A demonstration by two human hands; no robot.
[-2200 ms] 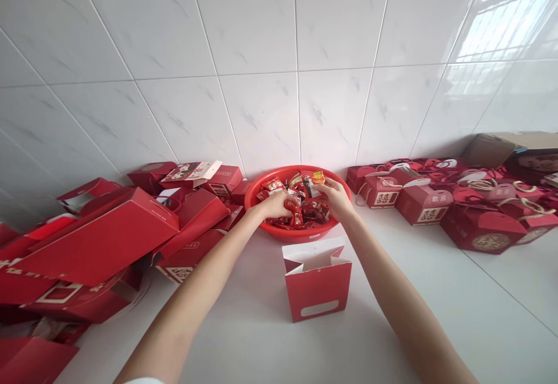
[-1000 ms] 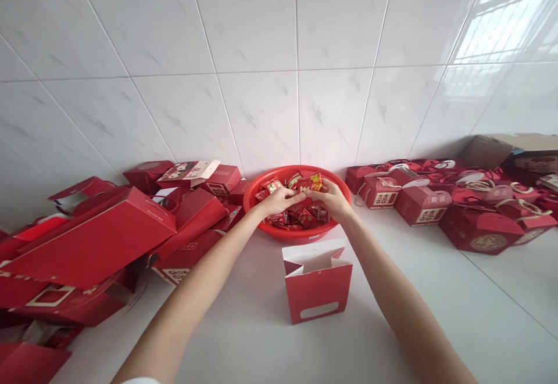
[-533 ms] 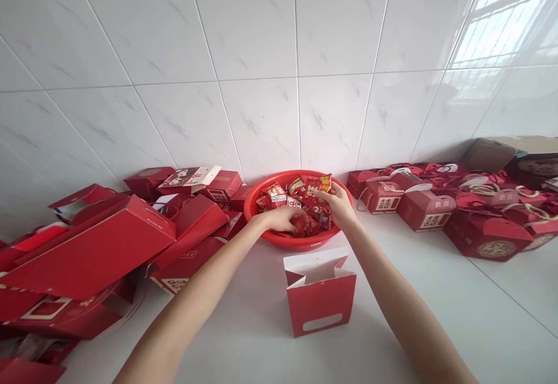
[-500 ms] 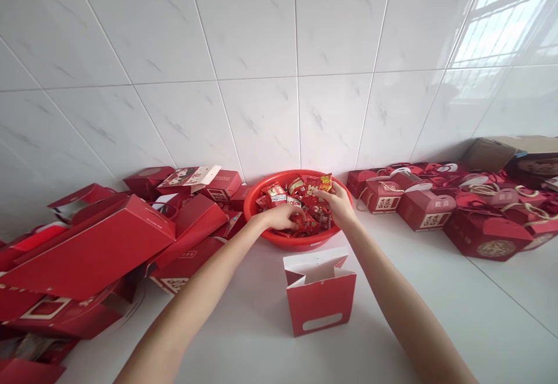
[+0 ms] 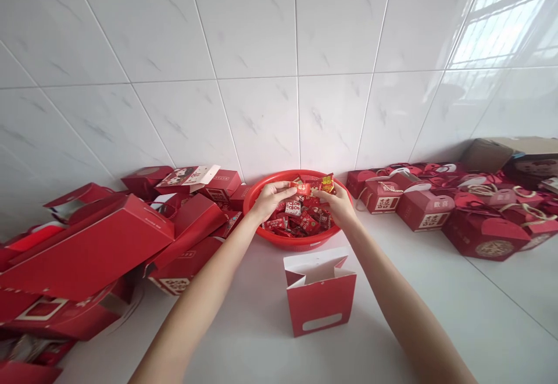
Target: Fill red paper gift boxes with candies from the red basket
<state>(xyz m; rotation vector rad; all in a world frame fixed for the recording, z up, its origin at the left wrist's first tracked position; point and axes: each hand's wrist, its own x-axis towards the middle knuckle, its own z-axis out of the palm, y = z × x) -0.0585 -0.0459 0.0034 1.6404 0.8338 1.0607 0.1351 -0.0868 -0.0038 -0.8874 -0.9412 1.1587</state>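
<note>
Box pile (image 5: 100,244): heaped over there on the desk (image 5: 244,343).
Left hand (image 5: 270,199): up from among the wrapped sweets (image 5: 307,221), palm inward, fingertips pinching a small red packet (image 5: 301,189).
Red basket (image 5: 300,243): under both hands, holding the sweets.
Open red box (image 5: 321,308): upright, nearer than the basket.
Right hand (image 5: 342,205): still pinching a red-and-yellow packet (image 5: 326,183) at the basket's right.

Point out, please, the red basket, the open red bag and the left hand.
Red basket (image 5: 300,244), head view, front wall.
Open red bag (image 5: 320,298), head view, front panel.
Left hand (image 5: 267,200), head view, its back.
</note>
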